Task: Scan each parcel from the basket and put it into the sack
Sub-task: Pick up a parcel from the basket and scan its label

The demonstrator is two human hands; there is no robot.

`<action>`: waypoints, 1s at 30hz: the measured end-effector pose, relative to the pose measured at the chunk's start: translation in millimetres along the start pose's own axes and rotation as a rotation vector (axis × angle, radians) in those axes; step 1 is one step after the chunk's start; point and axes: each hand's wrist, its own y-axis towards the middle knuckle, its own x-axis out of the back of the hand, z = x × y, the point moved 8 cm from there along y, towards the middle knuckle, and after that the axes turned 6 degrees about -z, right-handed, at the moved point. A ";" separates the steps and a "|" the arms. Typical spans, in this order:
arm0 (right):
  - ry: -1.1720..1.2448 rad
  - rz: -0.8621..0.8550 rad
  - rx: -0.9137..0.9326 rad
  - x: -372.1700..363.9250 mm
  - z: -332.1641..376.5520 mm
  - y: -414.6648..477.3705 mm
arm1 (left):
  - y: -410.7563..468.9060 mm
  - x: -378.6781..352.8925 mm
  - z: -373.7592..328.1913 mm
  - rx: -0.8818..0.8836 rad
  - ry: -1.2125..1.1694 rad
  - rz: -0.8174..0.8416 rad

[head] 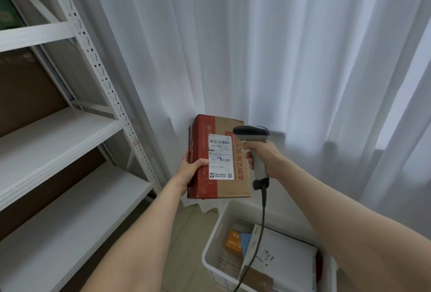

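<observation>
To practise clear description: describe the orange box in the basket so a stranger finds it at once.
Below the white curtain, at the lower right, a white basket stands on the floor. Near its left wall lies the orange box, beside a blue packet. It alone is orange; its neighbours are blue, white and brown.

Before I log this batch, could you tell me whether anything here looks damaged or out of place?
Nothing stands out. The box in the left hand looks intact, its label flat; the right hand holds the scanner beside it. The parcels in the basket lie loose but show no tears.
</observation>
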 end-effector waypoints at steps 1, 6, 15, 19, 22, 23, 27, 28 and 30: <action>-0.004 0.029 -0.007 -7.4 1.5 -3.7 | 0.1 3.0 0.4 -0.002 -0.009 -0.012; -0.023 0.094 -0.034 -28.0 -0.3 -14.0 | 6.0 18.3 5.8 0.016 -0.046 -0.042; -0.086 0.125 -0.059 -51.2 6.7 -31.1 | 19.0 29.3 14.7 0.040 -0.050 -0.027; -0.113 0.113 -0.056 -55.1 7.8 -34.9 | 22.6 30.8 19.5 0.054 -0.064 -0.025; -0.106 0.115 -0.062 -55.1 9.8 -39.6 | 25.9 33.2 22.3 0.056 -0.071 -0.023; -0.101 0.114 -0.066 -54.7 10.2 -41.1 | 26.7 34.1 22.9 0.055 -0.075 -0.023; -0.101 0.099 -0.085 -54.4 11.7 -47.5 | 29.5 37.2 24.6 0.054 -0.087 -0.027; -0.104 0.097 -0.089 -54.9 12.0 -48.9 | 30.2 37.9 25.3 0.054 -0.090 -0.027; -0.107 0.101 -0.094 -56.4 13.2 -52.3 | 31.1 39.4 26.4 0.057 -0.100 -0.027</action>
